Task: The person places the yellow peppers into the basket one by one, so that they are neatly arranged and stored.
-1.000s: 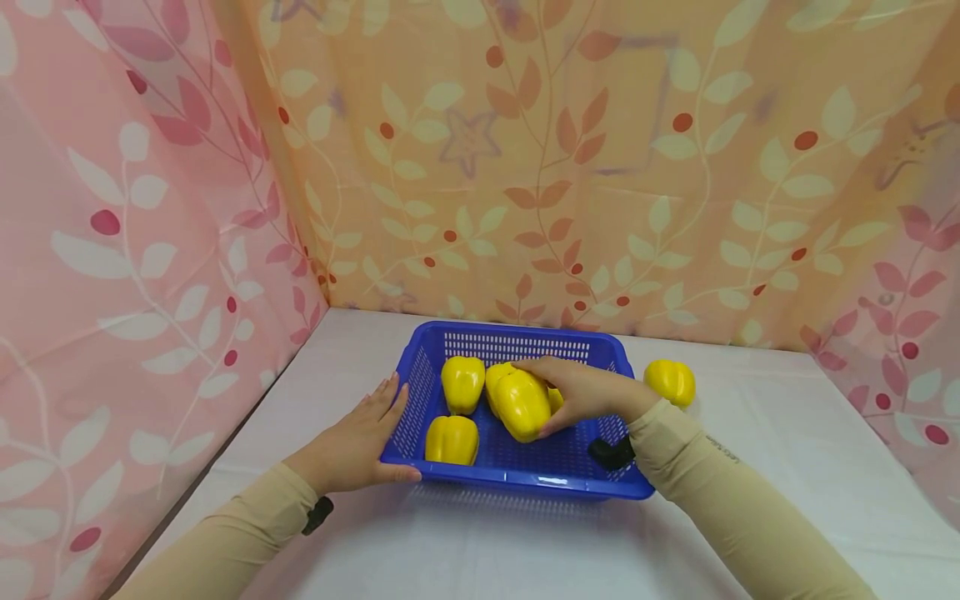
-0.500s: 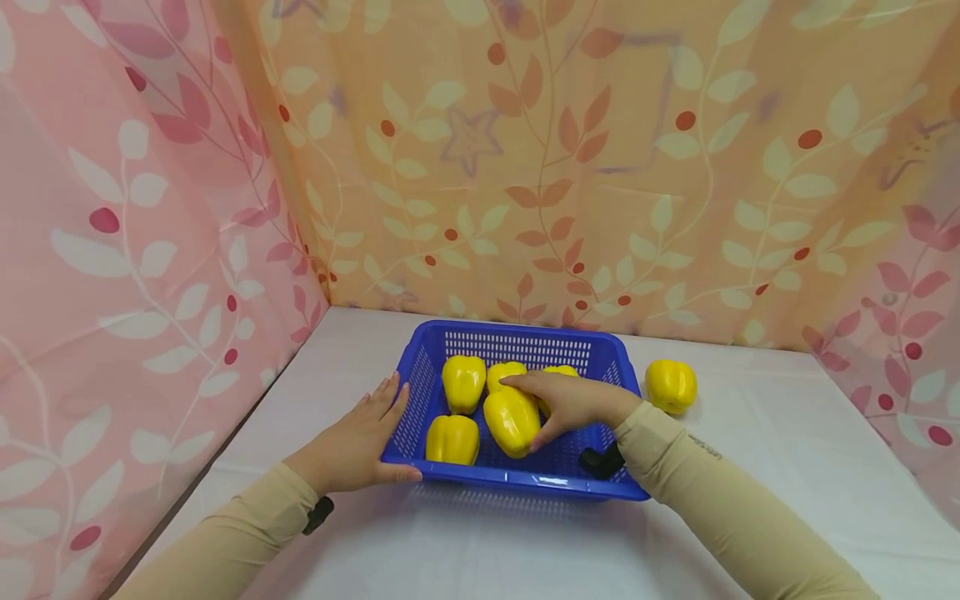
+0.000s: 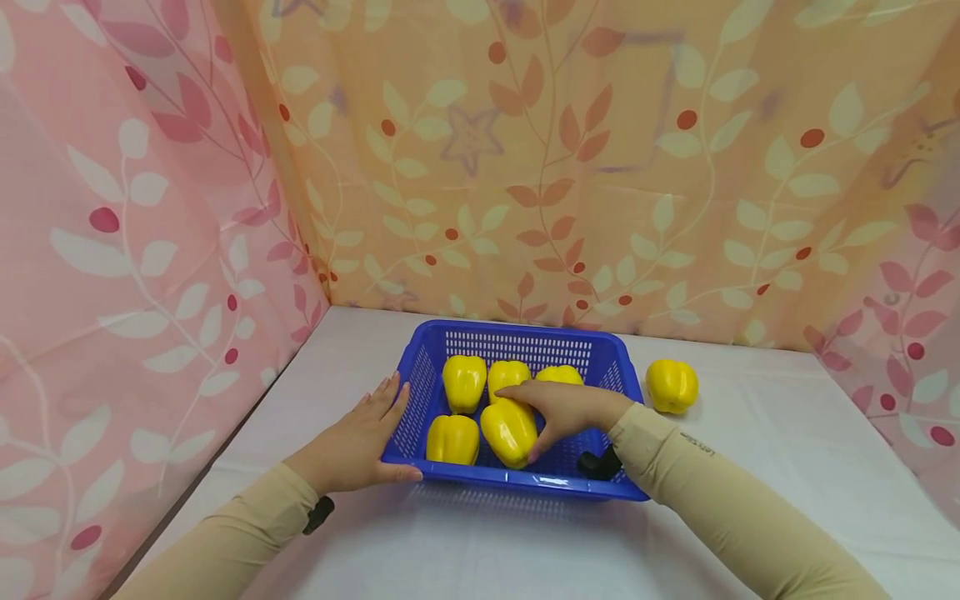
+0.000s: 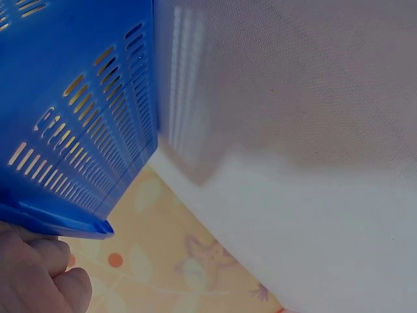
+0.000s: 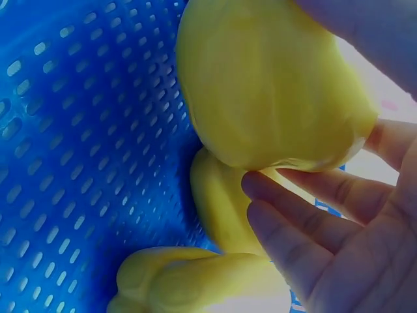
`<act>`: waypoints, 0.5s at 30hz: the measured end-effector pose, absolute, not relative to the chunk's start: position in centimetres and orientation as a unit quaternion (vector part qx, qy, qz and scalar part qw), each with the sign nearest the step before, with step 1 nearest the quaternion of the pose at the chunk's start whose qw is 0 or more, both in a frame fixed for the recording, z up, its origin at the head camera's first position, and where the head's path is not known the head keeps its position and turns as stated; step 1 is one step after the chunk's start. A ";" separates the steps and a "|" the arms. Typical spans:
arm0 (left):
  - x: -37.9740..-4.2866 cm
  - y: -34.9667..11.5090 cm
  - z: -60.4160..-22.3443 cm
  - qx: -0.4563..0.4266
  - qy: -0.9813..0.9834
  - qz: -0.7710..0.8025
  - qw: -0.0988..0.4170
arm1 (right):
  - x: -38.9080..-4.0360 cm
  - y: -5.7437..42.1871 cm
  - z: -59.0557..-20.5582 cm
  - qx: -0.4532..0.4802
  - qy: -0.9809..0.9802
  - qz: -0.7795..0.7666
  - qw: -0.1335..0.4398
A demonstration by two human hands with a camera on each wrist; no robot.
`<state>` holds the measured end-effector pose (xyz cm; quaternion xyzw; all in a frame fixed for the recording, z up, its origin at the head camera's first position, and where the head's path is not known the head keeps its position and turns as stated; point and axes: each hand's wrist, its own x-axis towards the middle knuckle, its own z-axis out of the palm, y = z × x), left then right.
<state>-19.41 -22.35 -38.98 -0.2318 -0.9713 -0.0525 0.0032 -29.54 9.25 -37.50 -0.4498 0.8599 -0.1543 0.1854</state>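
In the head view my right hand (image 3: pixel 562 408) grips a yellow bell pepper (image 3: pixel 509 433) inside the blue basket (image 3: pixel 517 477), near the front middle. The right wrist view shows its thumb and fingers around that pepper (image 5: pixel 273 85), which tilts. More yellow bell peppers lie in the basket: one back left (image 3: pixel 464 383), one front left (image 3: pixel 453 440), one back middle (image 3: pixel 508 377) and one behind the hand (image 3: pixel 560 375), partly hidden. My left hand (image 3: pixel 356 442) rests on the basket's left rim with fingers straight, its thumb at the front corner.
Another yellow bell pepper (image 3: pixel 672 386) sits on the white tabletop (image 3: pixel 772 450), to the right of the basket. Flower-patterned curtains (image 3: pixel 480 167) stand behind the table and along its sides.
My right hand has moved the gripped bell pepper toward the front left of the basket and lowered it. More of the back peppers shows. The left hand has stayed in place.
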 end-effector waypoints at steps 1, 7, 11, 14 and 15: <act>-19.4 -22.3 -39.0 -0.232 -0.971 -0.053 0.003 | -29.5 9.2 -37.5 -0.452 0.859 -0.152 0.187; -19.3 -22.3 -38.8 -0.229 -0.972 -0.049 0.002 | -29.5 8.9 -37.8 -0.449 0.856 -0.143 0.210; -19.3 -22.2 -38.7 -0.228 -0.972 -0.047 0.003 | -29.5 8.9 -38.0 -0.445 0.856 -0.141 0.223; -19.3 -22.2 -38.7 -0.227 -0.973 -0.048 0.002 | -29.6 8.9 -38.2 -0.446 0.855 -0.137 0.228; -19.3 -22.2 -38.8 -0.227 -0.973 -0.048 0.002 | -29.6 8.9 -38.3 -0.444 0.854 -0.136 0.232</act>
